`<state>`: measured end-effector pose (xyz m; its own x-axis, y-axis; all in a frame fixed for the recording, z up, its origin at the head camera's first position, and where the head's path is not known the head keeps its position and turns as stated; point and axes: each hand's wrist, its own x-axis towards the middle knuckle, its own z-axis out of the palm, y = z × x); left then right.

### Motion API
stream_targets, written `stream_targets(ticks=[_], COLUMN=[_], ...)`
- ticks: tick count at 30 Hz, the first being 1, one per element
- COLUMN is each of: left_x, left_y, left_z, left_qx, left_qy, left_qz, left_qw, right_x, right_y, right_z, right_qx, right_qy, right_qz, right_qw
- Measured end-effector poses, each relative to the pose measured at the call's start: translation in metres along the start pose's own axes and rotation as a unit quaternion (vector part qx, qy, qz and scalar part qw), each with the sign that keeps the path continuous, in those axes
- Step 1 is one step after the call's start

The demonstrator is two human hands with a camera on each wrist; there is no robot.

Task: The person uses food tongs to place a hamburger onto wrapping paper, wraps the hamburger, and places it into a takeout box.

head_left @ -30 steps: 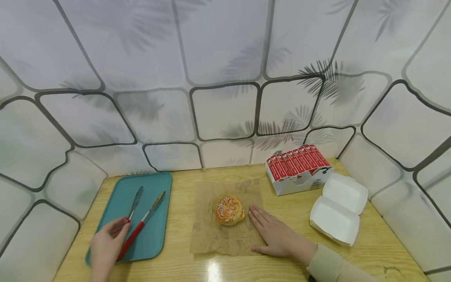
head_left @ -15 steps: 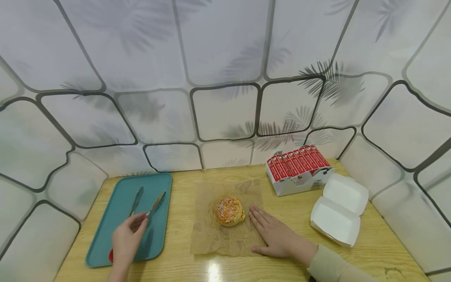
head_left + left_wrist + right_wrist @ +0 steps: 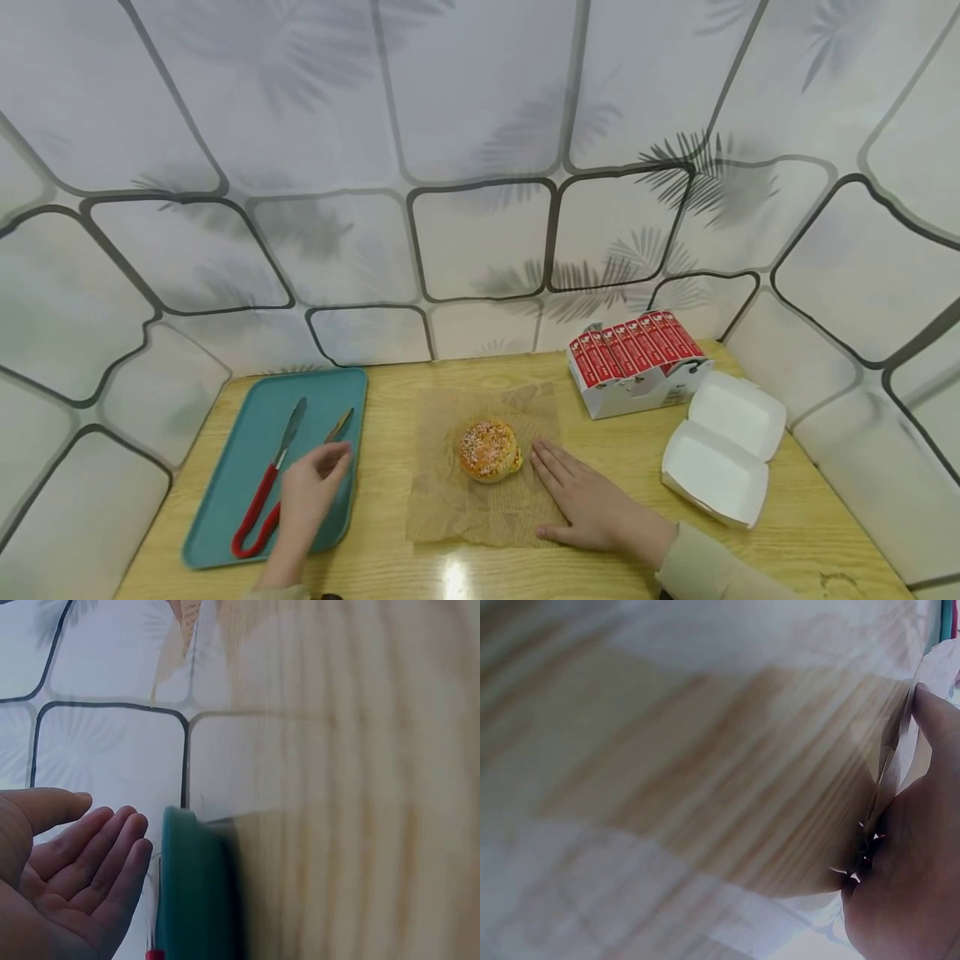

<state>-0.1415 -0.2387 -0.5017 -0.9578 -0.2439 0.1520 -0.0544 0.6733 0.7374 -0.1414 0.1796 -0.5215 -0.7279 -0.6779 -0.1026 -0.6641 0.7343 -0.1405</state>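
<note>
My left hand (image 3: 311, 487) hovers above the right side of the teal tray (image 3: 228, 467), its fingers loosely bent and holding nothing. In the left wrist view the palm and fingers (image 3: 112, 870) show bare. Beneath and beside it lie tongs with red handles (image 3: 255, 512) and metal arms, partly hidden by the hand. A sesame-topped bun (image 3: 487, 450) with a yellow filling edge sits on a sheet of brown printed paper (image 3: 442, 517). My right hand (image 3: 585, 500) rests flat on the right edge of that paper, fingers straight, just right of the bun.
At the back right stands a white carton with red-topped boxes (image 3: 633, 350) in a row. In front of it, an open white clamshell box (image 3: 716, 471) lies on the wooden table (image 3: 615, 442). A patterned wall (image 3: 480, 242) closes off the back and sides.
My left hand has moved right across the tray, from the red tong handles to the tray's right side, and let the tongs lie. The right hand, bun and paper have stayed put.
</note>
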Motion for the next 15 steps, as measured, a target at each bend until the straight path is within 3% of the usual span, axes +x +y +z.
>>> stream_targets(ticks=[6,15], left_x=[0.008,0.02], left_y=[0.005,0.014], left_z=[0.011,0.027], left_qx=[-0.005,-0.024], left_qy=[-0.009,-0.037], left_qz=[0.021,0.012], left_qw=[0.9997,0.999], right_x=[0.0,-0.001], right_y=[0.0,0.0], right_z=[0.0,0.002], right_qx=[0.001,-0.005], right_qy=[0.004,0.012], right_qz=[-0.001,-0.002], right_qw=[1.0,0.9999])
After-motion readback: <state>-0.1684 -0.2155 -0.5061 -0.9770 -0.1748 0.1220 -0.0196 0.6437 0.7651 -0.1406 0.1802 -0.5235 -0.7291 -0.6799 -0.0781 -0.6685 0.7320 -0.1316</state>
